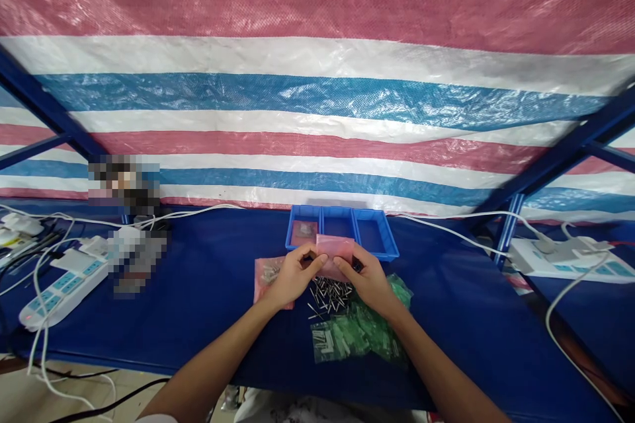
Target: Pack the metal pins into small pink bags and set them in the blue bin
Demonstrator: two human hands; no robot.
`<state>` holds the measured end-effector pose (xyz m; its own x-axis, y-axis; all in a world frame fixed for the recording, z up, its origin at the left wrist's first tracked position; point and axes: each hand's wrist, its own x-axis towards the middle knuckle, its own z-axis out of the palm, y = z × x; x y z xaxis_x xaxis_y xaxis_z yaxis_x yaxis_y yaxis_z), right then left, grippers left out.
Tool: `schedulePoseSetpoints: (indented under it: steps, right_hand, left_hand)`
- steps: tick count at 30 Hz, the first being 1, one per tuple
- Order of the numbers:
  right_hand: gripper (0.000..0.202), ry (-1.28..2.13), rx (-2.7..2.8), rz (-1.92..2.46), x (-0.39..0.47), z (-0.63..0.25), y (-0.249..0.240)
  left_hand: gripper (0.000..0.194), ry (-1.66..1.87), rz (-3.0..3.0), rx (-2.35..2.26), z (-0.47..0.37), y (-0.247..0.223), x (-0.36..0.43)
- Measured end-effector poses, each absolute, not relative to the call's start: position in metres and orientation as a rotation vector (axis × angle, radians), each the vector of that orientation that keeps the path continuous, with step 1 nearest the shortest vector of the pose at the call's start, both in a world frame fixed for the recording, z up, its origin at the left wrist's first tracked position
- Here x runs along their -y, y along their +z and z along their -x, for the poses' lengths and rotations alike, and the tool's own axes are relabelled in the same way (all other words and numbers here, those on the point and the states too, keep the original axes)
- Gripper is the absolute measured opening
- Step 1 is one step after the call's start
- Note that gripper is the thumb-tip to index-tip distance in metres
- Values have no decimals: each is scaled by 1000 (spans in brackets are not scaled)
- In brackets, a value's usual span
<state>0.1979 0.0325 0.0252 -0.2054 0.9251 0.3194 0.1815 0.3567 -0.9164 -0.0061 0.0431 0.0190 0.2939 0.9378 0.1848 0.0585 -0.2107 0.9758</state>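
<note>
A small pink plastic bag [335, 248] is held up between both hands, just in front of the blue bins. My left hand [297, 272] pinches its left side with thumb and fingers. On the right side, my right hand [366, 276] grips it the same way. Below the hands lies a loose pile of thin metal pins [331, 296], partly covered by them. Green-tinted clear bags [360, 334] with small pieces inside spread out under my right forearm. Beside my left hand rests another pink bag [268, 271] with small parts in it, partly hidden.
A blue three-compartment tray [381, 252] stands behind the hands, with a pink bag [303, 231] in its left compartment. White power strips [64, 287] with trailing cables lie at both sides of the blue table [208, 317]. A striped tarp [317, 92] hangs behind.
</note>
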Motion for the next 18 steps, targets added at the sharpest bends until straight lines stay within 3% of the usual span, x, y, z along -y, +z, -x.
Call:
schedulePoseSetpoints:
  steps: [6, 18]
  right_hand:
    - [20, 925, 1632, 1066, -32, -196, 23]
    - [26, 1014, 1583, 1033, -32, -196, 20]
  left_hand:
    - [35, 1090, -1545, -944, 6, 19, -42]
    - [36, 1071, -1530, -953, 6, 13, -44]
